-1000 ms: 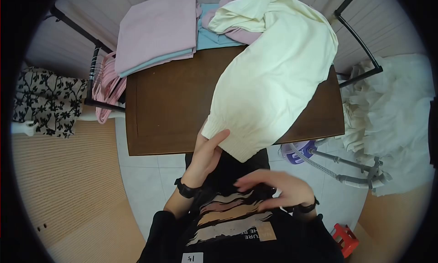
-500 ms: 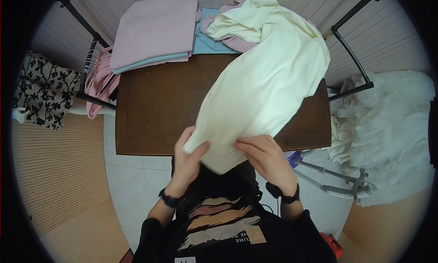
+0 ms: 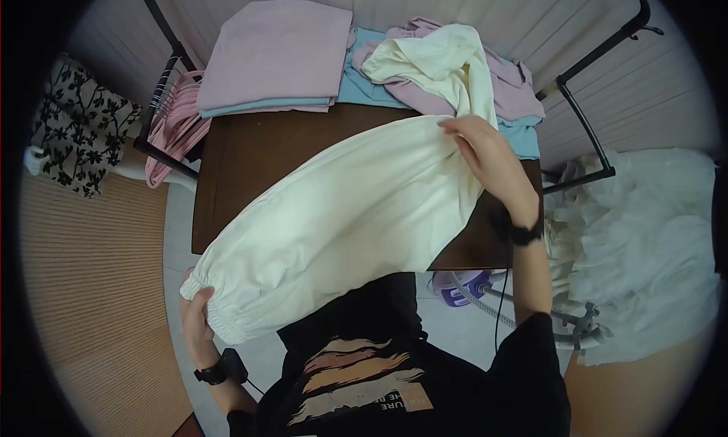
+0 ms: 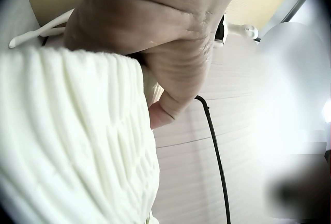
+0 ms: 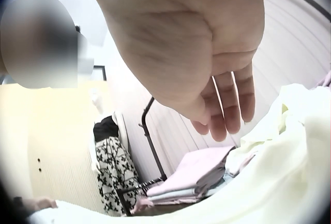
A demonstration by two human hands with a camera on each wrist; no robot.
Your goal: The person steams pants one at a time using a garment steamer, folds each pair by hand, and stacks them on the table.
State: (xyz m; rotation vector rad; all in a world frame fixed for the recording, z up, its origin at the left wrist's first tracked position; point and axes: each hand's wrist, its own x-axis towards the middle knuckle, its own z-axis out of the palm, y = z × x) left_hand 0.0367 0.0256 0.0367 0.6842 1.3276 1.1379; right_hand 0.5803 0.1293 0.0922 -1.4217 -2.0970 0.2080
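A: Status, nearest first?

B: Black shirt (image 3: 470, 380) with a striped print at the near side. Just beyond it, left hand (image 3: 196, 312), near left, clamped on the gathered cuff (image 3: 226, 322) of a cream garment (image 3: 334, 217). Thumb lies over the cloth; most of the fingers are hidden behind it.

A: Garment layout?

B: Diagonal, near left to far right. Cuff end sticks out past the near edge of the brown surface (image 3: 262, 156). Middle is spread wide (can't tell how much of it rests on the wood). Far end is bunched.

A: Floor on the near right?

B: Purple device (image 3: 464, 291) with a grey hose, partly under the surface. White ruffled fabric (image 3: 644, 240) further right.

A: Right hand?

B: Right hand (image 3: 489, 160) reaches over the right part of the garment. Fingers loosely extended, slight gaps between them, clamped on nothing (fingertip contact with the cloth: can't tell).

A: Far side?

B: Far right, a loose pink and blue pile (image 3: 512, 88) under the bunched end. Far left, a neat folded stack (image 3: 277, 54), pink on top, blue below. Pink hangers (image 3: 174, 111) beside it, left of the surface; floral print cloth (image 3: 87, 126) further left.
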